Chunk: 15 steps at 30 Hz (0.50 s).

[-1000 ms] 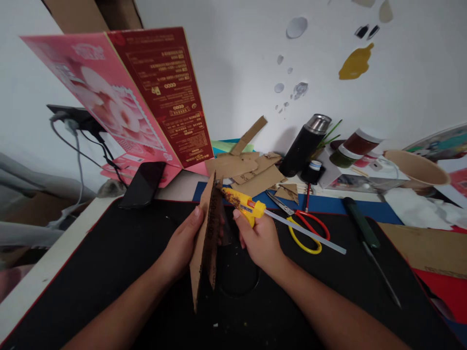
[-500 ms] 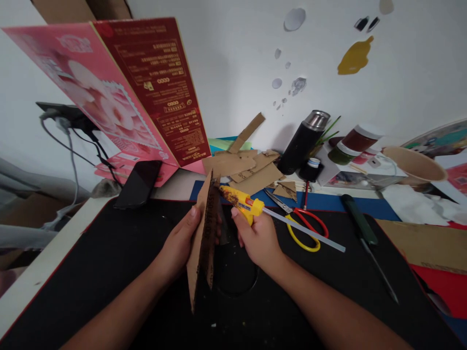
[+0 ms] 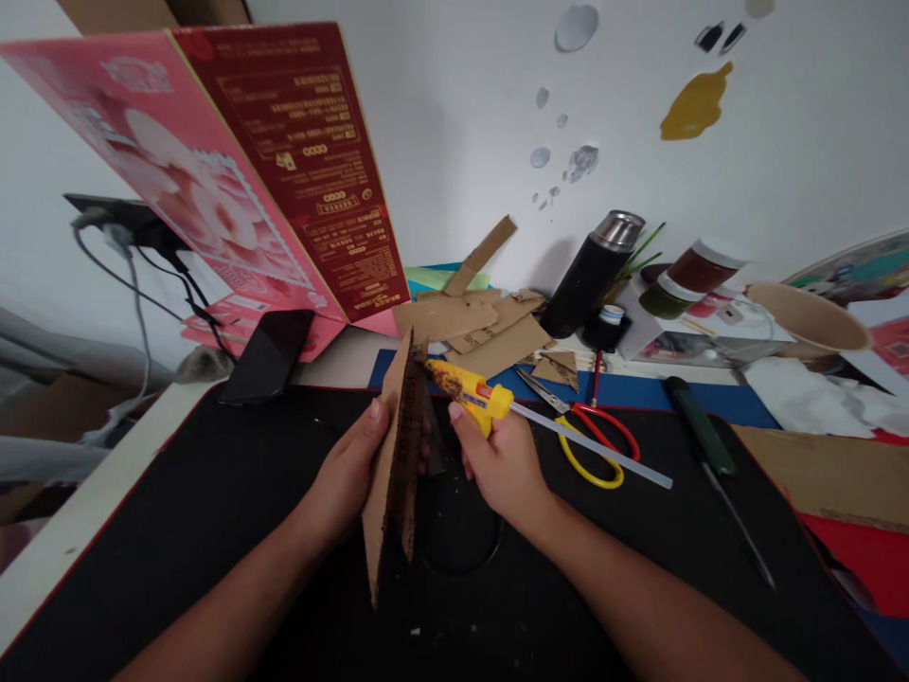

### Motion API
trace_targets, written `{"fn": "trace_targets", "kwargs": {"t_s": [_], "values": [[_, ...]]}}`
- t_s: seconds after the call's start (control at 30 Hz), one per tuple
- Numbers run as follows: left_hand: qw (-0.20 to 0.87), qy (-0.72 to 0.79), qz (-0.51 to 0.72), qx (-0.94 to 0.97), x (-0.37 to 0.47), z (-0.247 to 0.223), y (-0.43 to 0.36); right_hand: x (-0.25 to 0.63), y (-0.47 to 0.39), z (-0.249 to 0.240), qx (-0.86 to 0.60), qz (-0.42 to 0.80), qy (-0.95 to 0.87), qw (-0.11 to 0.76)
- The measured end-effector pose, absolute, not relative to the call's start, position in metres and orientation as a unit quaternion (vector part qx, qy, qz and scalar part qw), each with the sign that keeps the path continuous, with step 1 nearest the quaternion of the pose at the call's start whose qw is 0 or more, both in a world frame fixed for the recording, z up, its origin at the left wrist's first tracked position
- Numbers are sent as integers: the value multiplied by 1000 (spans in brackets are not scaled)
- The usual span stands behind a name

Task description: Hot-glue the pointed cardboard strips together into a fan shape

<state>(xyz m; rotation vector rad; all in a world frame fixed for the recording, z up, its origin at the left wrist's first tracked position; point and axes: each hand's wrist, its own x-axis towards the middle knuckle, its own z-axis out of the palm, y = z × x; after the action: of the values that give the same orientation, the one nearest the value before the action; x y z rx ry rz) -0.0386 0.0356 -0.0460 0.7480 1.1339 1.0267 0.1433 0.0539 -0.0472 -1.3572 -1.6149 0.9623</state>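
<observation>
My left hand (image 3: 359, 464) is closed around a folded or joined cardboard piece (image 3: 389, 474), held upright on edge, with printed lettering along its inner side. Its fingertips show on the far side of the cardboard. In my right hand (image 3: 504, 464) is a yellow glue gun (image 3: 465, 390), stained brown near the nozzle. A long translucent glue stick (image 3: 593, 443) sticks out of its back end. The nozzle is at the upper end of the cardboard, close to or touching its inner face; I cannot tell which.
Scissors (image 3: 589, 436) with red and yellow handles lie just right of the glue gun. Farther right is a green-handled pointed tool (image 3: 700, 436). Behind are cardboard scraps (image 3: 490, 327), a black thermos (image 3: 589, 275) and paint jars (image 3: 682, 279). A phone (image 3: 268, 355) and pink-red box (image 3: 305, 170) stand left.
The view has shifted very slightly. Both hands, the cardboard and the glue gun keep almost the same position.
</observation>
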Motion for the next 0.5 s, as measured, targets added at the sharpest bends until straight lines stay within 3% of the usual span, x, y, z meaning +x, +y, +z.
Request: {"fn": "trace_targets", "kwargs": {"t_s": [0.5], "values": [[657, 510, 451, 322, -37, -44, 35, 143, 54, -44, -531, 370, -645, 406]]}}
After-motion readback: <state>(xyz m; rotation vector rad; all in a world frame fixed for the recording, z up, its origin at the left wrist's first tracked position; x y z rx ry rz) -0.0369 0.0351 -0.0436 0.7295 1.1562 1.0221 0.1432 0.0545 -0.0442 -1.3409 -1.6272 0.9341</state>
